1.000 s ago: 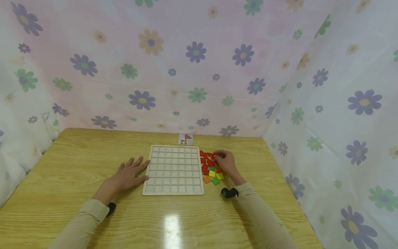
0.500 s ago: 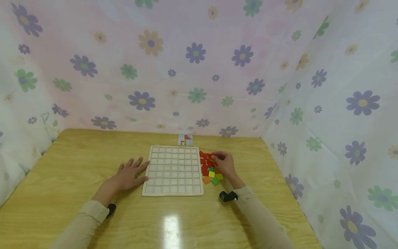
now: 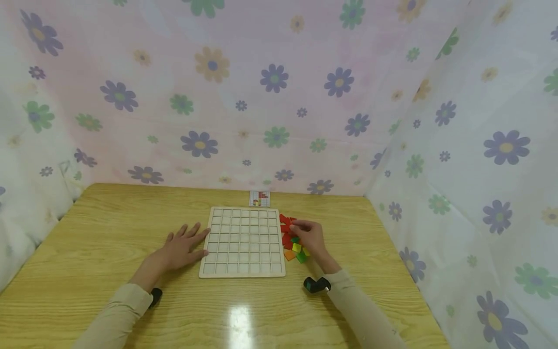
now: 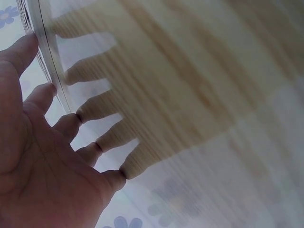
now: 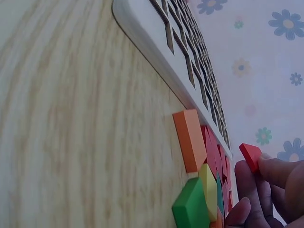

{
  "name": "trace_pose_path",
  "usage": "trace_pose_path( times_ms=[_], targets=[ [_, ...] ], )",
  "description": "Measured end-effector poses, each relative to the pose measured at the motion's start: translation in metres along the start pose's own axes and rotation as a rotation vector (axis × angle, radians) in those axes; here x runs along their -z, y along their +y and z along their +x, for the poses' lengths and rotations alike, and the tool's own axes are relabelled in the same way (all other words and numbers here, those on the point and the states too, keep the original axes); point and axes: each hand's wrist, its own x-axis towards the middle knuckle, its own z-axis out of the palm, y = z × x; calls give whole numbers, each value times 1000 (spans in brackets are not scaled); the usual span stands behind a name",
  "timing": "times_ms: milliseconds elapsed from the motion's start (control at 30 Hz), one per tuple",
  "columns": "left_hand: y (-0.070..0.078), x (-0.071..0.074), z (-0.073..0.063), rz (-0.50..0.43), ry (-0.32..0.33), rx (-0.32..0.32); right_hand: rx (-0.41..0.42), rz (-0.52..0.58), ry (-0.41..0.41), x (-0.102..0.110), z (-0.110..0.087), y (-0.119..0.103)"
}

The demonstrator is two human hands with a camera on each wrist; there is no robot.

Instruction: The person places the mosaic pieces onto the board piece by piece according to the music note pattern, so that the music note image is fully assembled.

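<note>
A square wooden grid board (image 3: 239, 238) lies flat on the table, its cells bare. My left hand (image 3: 180, 248) rests at the board's left edge with its fingers spread, the thumb and index tip touching the rim. On the other side, my right hand (image 3: 311, 240) pinches a small red tile (image 5: 251, 156) between thumb and fingers, raised over the pile. Beneath it, several red tiles (image 3: 285, 238) lie close along the board's right edge. Nearer to me are an orange tile (image 5: 190, 140), a green tile (image 5: 192, 206) and a yellow tile (image 5: 208, 192). The hand hides part of the pile.
Behind the board lies a small printed card (image 3: 259, 198) with a red pattern on a grid. A flower-print curtain (image 3: 235, 121) stands along the back and sides of the wooden table (image 3: 144, 208). Black wrist cameras (image 3: 317, 285) sit under both cuffs.
My right hand has lifted a red tile and shifted slightly left toward the board. The left hand stays in place at the board's edge. The head view has tilted slightly up.
</note>
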Motion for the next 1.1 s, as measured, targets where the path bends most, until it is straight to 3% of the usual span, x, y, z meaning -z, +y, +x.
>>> trace_pose_path(
  times_ms=[433, 900, 1100],
  targets=[
    [-2, 0, 2, -8, 10, -1, -11, -2, -24, -16, -6, -9],
    [1, 1, 0, -4, 8, -2, 32, -26, -113, -26, -15, -8],
    [1, 1, -2, 1, 16, -3, 67, -18, -102, -33, -19, -10]
  ],
)
